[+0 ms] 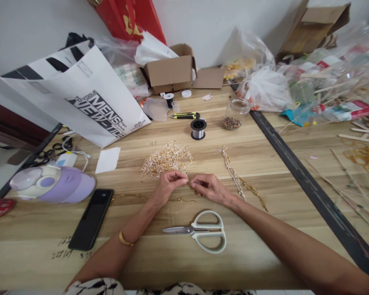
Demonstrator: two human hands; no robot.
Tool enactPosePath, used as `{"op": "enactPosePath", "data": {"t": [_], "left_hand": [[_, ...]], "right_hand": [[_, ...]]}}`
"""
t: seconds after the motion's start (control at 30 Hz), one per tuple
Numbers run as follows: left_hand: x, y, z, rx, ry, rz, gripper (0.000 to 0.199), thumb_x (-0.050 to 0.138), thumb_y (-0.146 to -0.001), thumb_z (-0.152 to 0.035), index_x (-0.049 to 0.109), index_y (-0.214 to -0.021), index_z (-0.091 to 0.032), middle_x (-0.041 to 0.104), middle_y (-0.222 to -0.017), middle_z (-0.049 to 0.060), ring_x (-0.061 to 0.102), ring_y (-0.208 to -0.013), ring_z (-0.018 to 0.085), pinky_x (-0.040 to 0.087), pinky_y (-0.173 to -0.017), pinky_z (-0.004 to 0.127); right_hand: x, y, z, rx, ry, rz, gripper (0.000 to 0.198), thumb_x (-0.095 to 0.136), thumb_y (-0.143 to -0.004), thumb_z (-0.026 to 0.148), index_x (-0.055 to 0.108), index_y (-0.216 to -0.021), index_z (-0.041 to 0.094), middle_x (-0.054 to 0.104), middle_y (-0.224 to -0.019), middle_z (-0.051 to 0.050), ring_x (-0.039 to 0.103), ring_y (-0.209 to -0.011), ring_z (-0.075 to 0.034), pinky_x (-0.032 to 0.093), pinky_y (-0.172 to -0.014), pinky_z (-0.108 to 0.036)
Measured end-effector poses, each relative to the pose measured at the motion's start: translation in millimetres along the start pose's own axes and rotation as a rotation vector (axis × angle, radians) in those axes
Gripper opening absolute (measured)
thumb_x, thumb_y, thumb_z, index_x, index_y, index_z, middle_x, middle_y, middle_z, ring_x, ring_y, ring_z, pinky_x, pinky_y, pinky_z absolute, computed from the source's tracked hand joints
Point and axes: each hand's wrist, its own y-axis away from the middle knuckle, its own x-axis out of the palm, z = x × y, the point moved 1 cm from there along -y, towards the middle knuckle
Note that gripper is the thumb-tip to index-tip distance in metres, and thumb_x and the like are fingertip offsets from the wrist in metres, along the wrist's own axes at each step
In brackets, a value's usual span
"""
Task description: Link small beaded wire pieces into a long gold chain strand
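Note:
My left hand [170,182] is pinched closed at the near edge of a heap of small gold and clear beads or links [164,159]. Facing it, my right hand [207,186] is pinched too, fingertips almost meeting the left ones. Whatever lies between the fingers is too small to name. A thin gold chain [184,200] runs on the table below the hands. Right of them lies a bundle of gold and silver chains [238,176]. Scissors with white handles [199,230] rest just in front of me, their blades pointing left.
Behind the heap are a spool of clear line [198,129], a yellow-black utility knife [185,115] and a jar of beads [236,114]. On the left are a black phone [91,219], a purple bottle [57,183] and a white paper bag [86,94]. A black strip [310,192] crosses the right side.

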Motion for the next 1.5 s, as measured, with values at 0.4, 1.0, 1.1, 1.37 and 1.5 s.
{"op": "enactPosePath", "data": {"t": [0.4,1.0,1.1,1.37,1.5], "left_hand": [[4,2,-9,-0.016,-0.024,0.029,0.013,0.073,-0.063,-0.022,0.067,-0.069,-0.012,0.065,-0.068,0.002,0.056,-0.065,0.012,0.043,-0.064,0.022],[5,2,-6,0.142,-0.122,0.110,0.013,0.070,-0.070,-0.023,0.066,-0.071,-0.011,0.064,-0.069,0.004,0.057,-0.067,0.013,0.044,-0.064,0.023],[4,2,-5,0.159,-0.143,0.108,0.012,0.069,-0.071,-0.023,0.066,-0.072,-0.011,0.064,-0.070,0.004,0.056,-0.067,0.013,0.044,-0.064,0.023],[3,1,-6,0.189,-0.193,0.122,0.012,0.067,-0.073,-0.023,0.066,-0.071,-0.011,0.063,-0.070,0.004,0.056,-0.068,0.013,0.044,-0.065,0.024],[3,1,-7,0.190,-0.214,0.131,0.013,0.065,-0.075,-0.024,0.066,-0.072,-0.011,0.064,-0.071,0.004,0.057,-0.069,0.014,0.044,-0.066,0.024]], "right_hand": [[1,0,1,0.000,-0.003,-0.003,0.018,0.052,-0.086,0.028,0.060,-0.080,0.013,0.053,-0.059,0.002,0.046,-0.050,-0.008,0.036,-0.048,-0.018],[0,0,-1,0.018,-0.003,-0.007,0.022,0.053,-0.086,0.033,0.061,-0.079,0.013,0.052,-0.056,0.002,0.045,-0.048,-0.008,0.034,-0.046,-0.018],[0,0,-3,0.018,-0.016,-0.004,0.023,0.052,-0.087,0.034,0.061,-0.081,0.013,0.053,-0.056,0.002,0.045,-0.048,-0.008,0.035,-0.046,-0.018],[0,1,-2,0.013,-0.025,-0.003,0.022,0.051,-0.088,0.032,0.061,-0.082,0.013,0.053,-0.057,0.002,0.046,-0.049,-0.007,0.035,-0.047,-0.017],[0,1,-2,0.020,-0.024,0.004,0.023,0.050,-0.088,0.032,0.060,-0.081,0.013,0.053,-0.058,0.001,0.046,-0.050,-0.008,0.036,-0.047,-0.018]]}}
